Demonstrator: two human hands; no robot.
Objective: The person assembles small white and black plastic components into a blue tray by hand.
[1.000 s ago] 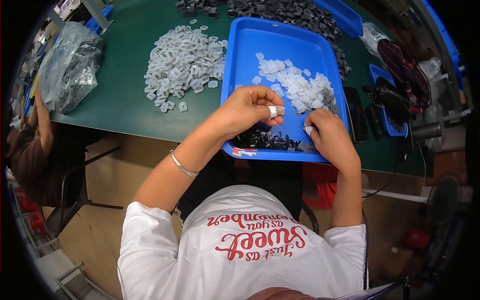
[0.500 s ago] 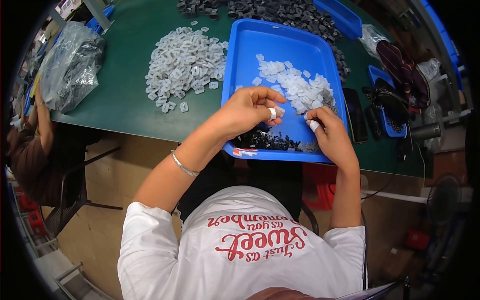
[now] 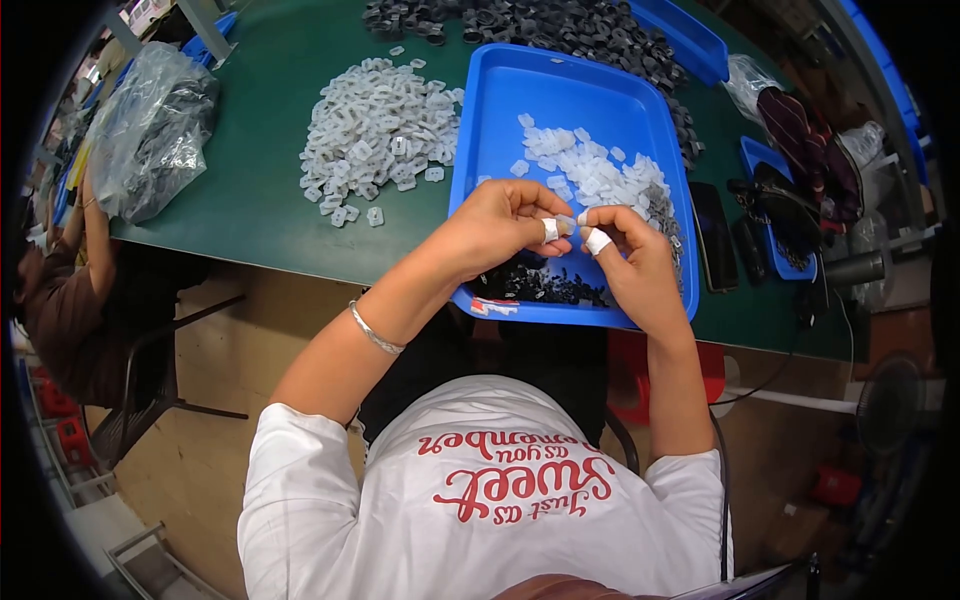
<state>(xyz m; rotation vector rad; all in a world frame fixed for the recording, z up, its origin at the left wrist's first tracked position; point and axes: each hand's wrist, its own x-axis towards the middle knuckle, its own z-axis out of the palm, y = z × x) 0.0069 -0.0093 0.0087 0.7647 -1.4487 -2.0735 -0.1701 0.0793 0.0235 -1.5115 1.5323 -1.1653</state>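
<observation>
Over the near part of a blue tray (image 3: 490, 100), my two hands are close together. My left hand (image 3: 505, 222) pinches a small translucent white plastic piece (image 3: 567, 225) between thumb and fingertips. White tape wraps its thumb. Right up against that piece, my right hand (image 3: 638, 265) has thumb and forefinger, both wrapped in white, pressed together; whatever is between them is too small to make out. In the tray lie a heap of flat translucent white pieces (image 3: 615, 180) beyond my hands and tiny black parts (image 3: 550, 285) under them.
Left of the tray, a large pile of white plastic pieces (image 3: 375, 125) covers part of the green table (image 3: 265, 130). Dark grey parts (image 3: 580, 30) are heaped behind it. A phone (image 3: 714, 235) and small blue tray (image 3: 790, 262) lie right. A plastic bag (image 3: 155, 130) and a seated person (image 3: 75, 310) are left.
My right hand has moved left, from a gap beside my left hand to meet it at the small white piece. My left hand has hardly moved and keeps its pinch.
</observation>
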